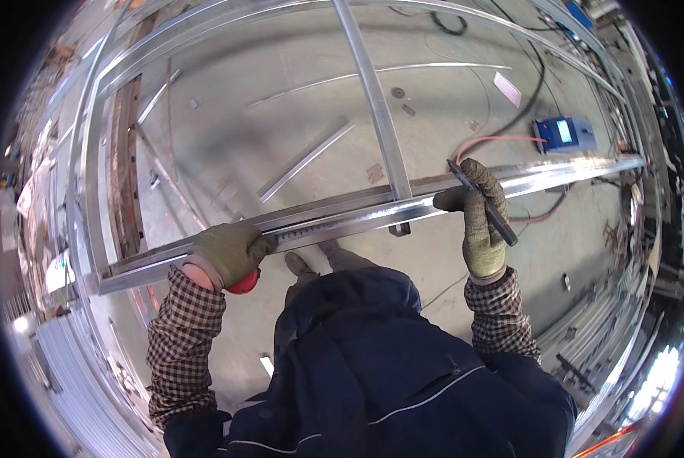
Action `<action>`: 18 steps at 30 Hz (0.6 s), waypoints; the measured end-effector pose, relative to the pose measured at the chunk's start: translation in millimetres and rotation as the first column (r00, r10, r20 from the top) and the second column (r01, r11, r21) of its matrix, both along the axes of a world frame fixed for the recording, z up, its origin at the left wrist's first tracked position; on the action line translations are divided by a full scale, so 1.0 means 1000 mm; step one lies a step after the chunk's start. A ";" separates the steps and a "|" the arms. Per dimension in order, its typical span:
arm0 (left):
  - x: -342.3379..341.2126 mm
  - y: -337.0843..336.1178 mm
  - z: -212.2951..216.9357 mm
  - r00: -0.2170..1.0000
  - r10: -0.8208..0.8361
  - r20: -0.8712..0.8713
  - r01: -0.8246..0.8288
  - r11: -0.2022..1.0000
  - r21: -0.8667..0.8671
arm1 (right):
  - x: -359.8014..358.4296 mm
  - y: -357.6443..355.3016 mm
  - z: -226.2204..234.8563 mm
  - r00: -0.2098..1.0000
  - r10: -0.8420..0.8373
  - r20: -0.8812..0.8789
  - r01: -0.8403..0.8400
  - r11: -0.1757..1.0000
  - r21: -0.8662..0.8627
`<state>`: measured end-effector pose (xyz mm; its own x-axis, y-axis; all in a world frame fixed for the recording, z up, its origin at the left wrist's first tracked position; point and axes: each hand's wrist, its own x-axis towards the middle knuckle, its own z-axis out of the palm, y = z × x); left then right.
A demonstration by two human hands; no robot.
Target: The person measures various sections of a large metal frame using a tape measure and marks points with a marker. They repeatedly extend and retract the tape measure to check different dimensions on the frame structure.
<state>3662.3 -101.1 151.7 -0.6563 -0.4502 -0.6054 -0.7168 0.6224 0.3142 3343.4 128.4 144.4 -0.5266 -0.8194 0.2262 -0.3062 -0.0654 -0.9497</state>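
Both my hands wear olive-green gloves with dark fingertips. My left hand [231,252] is closed over the near metal rail [426,208], toward its left end. Below that palm shows the red rounded case of what looks like a tape measure [244,282]. A strip with dark marks [304,230] lies along the rail, running right from my left fingers. My right hand [481,210] is closed around a dark, pen-shaped tool [498,221], slanting across the fingers. Its thumb reaches to the rail near the crossbar [376,107] joint. The exact kind of tool is unclear.
A blue box with a lit screen [564,132] stands on the floor at right, an orange cable [502,139] running from it toward my right hand. Loose metal strips [307,162] lie inside the frame. Stacked metal profiles [74,374] are at lower left, more [594,332] at lower right.
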 end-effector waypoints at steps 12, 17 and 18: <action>0.012 0.012 -0.019 0.994 -0.087 -0.066 0.072 0.975 -0.209 | 0.076 0.071 -0.025 0.975 -0.209 0.076 0.197 0.970 0.139; 0.009 0.022 -0.018 0.999 -0.009 0.033 0.017 0.970 -0.241 | 0.077 0.055 -0.046 0.982 -0.160 0.096 0.147 0.981 0.126; 0.008 0.024 -0.018 0.999 -0.003 0.043 0.014 0.968 -0.252 | 0.072 0.054 -0.047 0.993 -0.115 0.022 0.110 0.979 0.171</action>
<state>3670.4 -77.3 134.0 -0.6370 -0.5868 -0.5000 -0.7205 0.6837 0.1155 3415.3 182.2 97.5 -0.6223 -0.7795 0.0712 -0.2723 0.1303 -0.9534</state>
